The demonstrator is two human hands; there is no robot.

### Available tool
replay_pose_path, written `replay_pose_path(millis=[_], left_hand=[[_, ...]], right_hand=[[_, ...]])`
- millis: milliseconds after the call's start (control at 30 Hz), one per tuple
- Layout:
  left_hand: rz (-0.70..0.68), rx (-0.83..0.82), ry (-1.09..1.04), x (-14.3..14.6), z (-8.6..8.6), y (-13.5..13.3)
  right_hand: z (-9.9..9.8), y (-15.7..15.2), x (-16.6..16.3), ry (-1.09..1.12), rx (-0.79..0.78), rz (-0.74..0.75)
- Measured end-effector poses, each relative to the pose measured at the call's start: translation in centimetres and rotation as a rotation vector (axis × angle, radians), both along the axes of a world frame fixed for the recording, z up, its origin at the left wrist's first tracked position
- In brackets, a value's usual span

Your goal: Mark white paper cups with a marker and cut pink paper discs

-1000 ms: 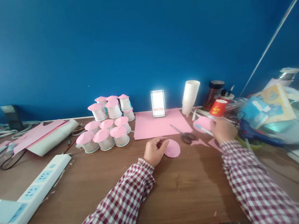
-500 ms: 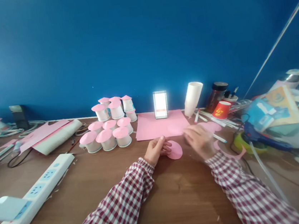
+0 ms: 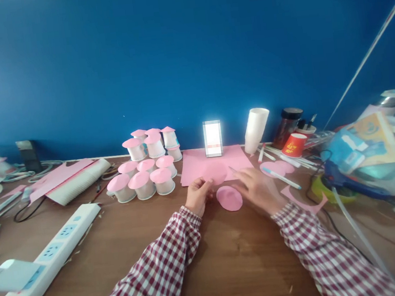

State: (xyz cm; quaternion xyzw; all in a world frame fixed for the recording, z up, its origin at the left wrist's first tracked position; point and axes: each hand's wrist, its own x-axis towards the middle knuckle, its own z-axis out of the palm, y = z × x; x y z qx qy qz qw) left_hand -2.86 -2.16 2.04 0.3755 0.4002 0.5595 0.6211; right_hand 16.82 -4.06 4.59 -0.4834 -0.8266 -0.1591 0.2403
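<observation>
My left hand (image 3: 199,196) pinches the near left edge of a pink paper disc (image 3: 216,173), which is raised in front of the pink sheets and slightly blurred. To the right of that disc is my right hand (image 3: 261,189), smeared by motion. Its fingers reach out toward the disc and look apart, with nothing plain between them. Another pink paper disc (image 3: 229,198) lies on the brown table between the two hands. More pink discs (image 3: 281,167) rest beyond my right hand, with a white marker (image 3: 283,179) across them.
White cups with pink cone tops (image 3: 139,183) stand in rows at left. Pink sheets (image 3: 192,163) lie before a phone (image 3: 212,139). Stacked white cups (image 3: 256,129), a red cup (image 3: 294,145), a blue glue gun (image 3: 357,186) and a power strip (image 3: 57,247) surround the workspace.
My right hand has brought a pink disc leftward, and my left hand now pinches it. The disc previously at my left fingers lies free on the table.
</observation>
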Motion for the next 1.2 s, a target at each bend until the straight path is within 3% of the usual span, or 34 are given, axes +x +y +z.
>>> replay_pose_path(millis=[67, 167, 367, 667, 733, 833, 933, 1000, 1200], left_hand=[[0.051, 0.002, 0.020, -0.3, 0.1, 0.3], [0.092, 0.008, 0.018, -0.7, 0.2, 0.8], [0.106, -0.014, 0.011, -1.1, 0.1, 1.1], [0.129, -0.058, 0.013, -1.0, 0.4, 1.1], [0.128, -0.069, 0.005, -1.1, 0.4, 1.1], [0.125, -0.085, -0.016, -1.2, 0.5, 1.1], [0.115, -0.100, -0.047, -1.3, 0.5, 1.1], [0.115, -0.106, -0.081, -1.5, 0.5, 1.2], [0.136, -0.128, -0.213, -2.0, 0.6, 1.6]], right_hand=[[-0.1, 0.3, 1.1, -0.019, -0.077, -0.166], [-0.5, 0.8, 2.7, -0.069, -0.199, -0.284], [-0.8, 0.9, 3.0, -0.130, -0.315, -0.333], [-0.9, 0.9, 2.3, -0.059, -0.280, -0.324], [-0.9, 1.1, 2.3, 0.065, -0.269, -0.298], [-0.8, 1.4, 2.0, 0.433, -0.318, -0.160], [-1.0, 1.6, 1.3, 0.868, -0.525, 0.023], [-1.2, 1.5, 0.6, 1.042, -0.654, 0.111], [-1.4, 0.8, -0.6, 1.045, -0.827, 0.227]])
